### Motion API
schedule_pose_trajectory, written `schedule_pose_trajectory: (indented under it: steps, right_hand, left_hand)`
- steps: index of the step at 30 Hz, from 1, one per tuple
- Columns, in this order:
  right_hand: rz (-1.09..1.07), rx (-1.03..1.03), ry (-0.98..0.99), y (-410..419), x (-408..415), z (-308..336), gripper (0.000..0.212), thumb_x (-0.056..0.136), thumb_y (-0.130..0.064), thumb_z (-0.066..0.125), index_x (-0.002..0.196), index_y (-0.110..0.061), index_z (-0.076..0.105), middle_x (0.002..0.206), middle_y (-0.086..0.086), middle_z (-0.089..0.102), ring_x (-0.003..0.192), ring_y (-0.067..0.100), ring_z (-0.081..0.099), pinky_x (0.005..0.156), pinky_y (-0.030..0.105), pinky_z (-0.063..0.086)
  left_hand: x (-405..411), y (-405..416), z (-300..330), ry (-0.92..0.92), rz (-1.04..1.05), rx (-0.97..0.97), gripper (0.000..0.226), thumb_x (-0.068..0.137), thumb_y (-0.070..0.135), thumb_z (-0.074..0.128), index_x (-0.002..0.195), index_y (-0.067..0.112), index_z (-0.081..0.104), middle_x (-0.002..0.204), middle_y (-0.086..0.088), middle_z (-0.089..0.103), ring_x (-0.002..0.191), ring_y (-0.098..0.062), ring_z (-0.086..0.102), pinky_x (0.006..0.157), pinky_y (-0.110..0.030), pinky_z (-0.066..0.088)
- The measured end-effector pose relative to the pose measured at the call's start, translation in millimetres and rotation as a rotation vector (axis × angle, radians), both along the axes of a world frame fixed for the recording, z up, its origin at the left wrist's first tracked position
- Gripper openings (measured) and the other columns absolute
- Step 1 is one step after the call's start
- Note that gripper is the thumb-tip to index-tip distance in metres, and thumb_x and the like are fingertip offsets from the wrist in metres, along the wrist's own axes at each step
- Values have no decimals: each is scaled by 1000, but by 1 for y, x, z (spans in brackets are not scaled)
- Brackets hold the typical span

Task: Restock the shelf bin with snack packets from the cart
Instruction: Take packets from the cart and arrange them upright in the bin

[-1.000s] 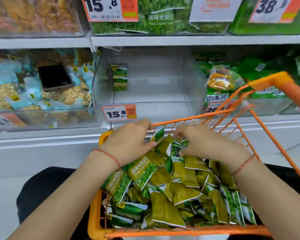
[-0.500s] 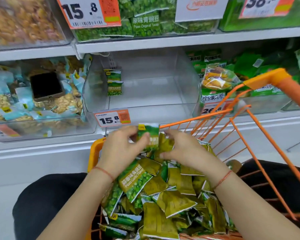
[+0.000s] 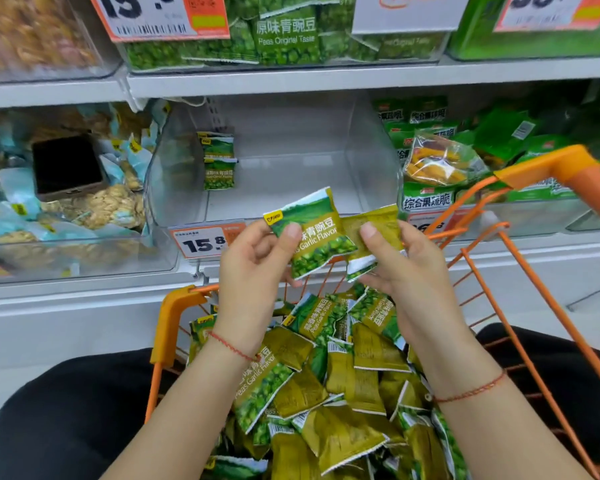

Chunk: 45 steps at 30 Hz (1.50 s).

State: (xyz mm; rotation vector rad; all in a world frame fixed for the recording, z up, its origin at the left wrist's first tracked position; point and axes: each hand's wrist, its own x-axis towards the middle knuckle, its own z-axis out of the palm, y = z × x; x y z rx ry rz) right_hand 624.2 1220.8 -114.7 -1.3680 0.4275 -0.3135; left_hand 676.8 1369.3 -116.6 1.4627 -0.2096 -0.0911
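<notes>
Two green foil snack packets are held above the cart, level with the front lip of the shelf bin. The green packet printed "Peas Garlic Flavor" (image 3: pixel 312 233) is face-up, pinched near its left edge between thumb and curled fingers of the left hand (image 3: pixel 253 268). The olive-backed packet with a white seam (image 3: pixel 374 240) is face-down, pinched by thumb and fingers of the right hand (image 3: pixel 406 268). The two packets touch at their inner edges.

Cart: orange wire shopping cart (image 3: pixel 168 327), its near corner close under the shelf ledge, its right handle bar rising past the neighbouring bin. It holds a loose heap of green and olive snack packets (image 3: pixel 340 393), piled between the forearms and reaching the side wires.

Bin: clear plastic shelf bin (image 3: pixel 371 157), open at the top front. Two green pea packets standing upright (image 3: pixel 218 161) are at its back left corner; the rest of its floor is bare. An orange-and-white price label reading 15.8 (image 3: pixel 205 242) is fixed to its front lip, just left of the left hand.

Neighbours: clear bin of pale blue nut packets (image 3: pixel 84 209) with a dark flat device (image 3: pixel 68 168) lying on top, at left; bin of green mixed-vegetable crisp bags (image 3: pixel 440 161) at right.
</notes>
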Motion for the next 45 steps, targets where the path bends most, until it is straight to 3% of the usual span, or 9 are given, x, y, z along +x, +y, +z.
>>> schedule_pose_trajectory:
  steps: [3, 7, 11, 15, 21, 29, 34, 40, 45]
  right_hand:
    - [-90, 113, 10, -1, 2, 2, 55, 90, -21, 64, 140, -20, 41, 141, 1, 45, 95, 9, 64, 74, 25, 58]
    - [-159, -430, -138, 11, -8, 9, 64, 90, -8, 63, 144, -21, 31, 110, -36, 55, 83, -16, 60, 77, 14, 54]
    - [-69, -1058, -145, 24, -9, -5, 48, 91, -28, 62, 136, -17, 48, 118, -5, 67, 88, 4, 66, 75, 15, 46]
    - [109, -1171, -118, 29, -8, -8, 50, 97, -40, 37, 141, -17, 46, 143, 1, 49, 129, 11, 41, 106, 21, 27]
    - [111, -941, -224, 27, -9, -5, 43, 94, -24, 35, 133, -24, 54, 131, -15, 52, 121, 1, 45, 104, 13, 30]
    - [60, -537, -70, 20, -6, 2, 46, 86, -45, 64, 127, -40, 45, 120, -20, 56, 110, -9, 52, 91, 12, 43]
    - [229, -104, 82, 14, -4, 10, 45, 72, -47, 58, 115, -33, 59, 92, -25, 69, 84, -14, 62, 70, 15, 50]
    - [233, -117, -13, 23, -4, 4, 32, 79, -36, 55, 104, -18, 62, 92, -13, 71, 91, 0, 65, 77, 32, 57]
    - [261, -86, -39, 24, -4, 0, 31, 77, -26, 60, 107, -20, 59, 96, -14, 73, 95, 1, 66, 83, 27, 54]
  left_hand:
    - [-2, -1, -2, -17, 86, 44, 40, 84, 30, 61, 89, -8, 51, 61, -8, 44, 49, -10, 47, 43, -23, 45]
    - [-4, 1, -1, -28, 74, 202, 30, 95, 27, 53, 83, 3, 39, 51, 4, 39, 40, -13, 48, 40, -24, 43]
    - [-12, -4, 0, -72, -41, 228, 13, 93, 36, 51, 88, 29, 42, 48, 7, 39, 50, -13, 39, 45, -29, 37]
    - [-17, -1, 2, 42, -154, 162, 23, 86, 52, 45, 96, 33, 52, 62, 13, 50, 68, -5, 52, 72, -43, 54]
    - [-17, -3, 3, 54, -187, 17, 31, 80, 33, 59, 106, 16, 57, 87, 14, 68, 82, 1, 63, 66, -12, 49]
    - [-13, 1, -3, 21, -167, 93, 26, 91, 12, 59, 111, 27, 54, 102, 9, 69, 91, -6, 66, 62, -20, 54]
    - [-15, 1, -3, 17, -322, 136, 67, 85, 31, 60, 144, 34, 28, 106, 23, 68, 99, 2, 62, 77, -16, 50]
    - [-11, 1, -14, 9, -257, 251, 61, 74, 74, 52, 126, 68, 21, 108, 1, 54, 97, -13, 52, 96, -48, 42]
    - [-12, 1, -11, -77, -214, 341, 71, 78, 71, 39, 143, 50, 20, 117, -19, 61, 104, -23, 60, 97, -47, 44]
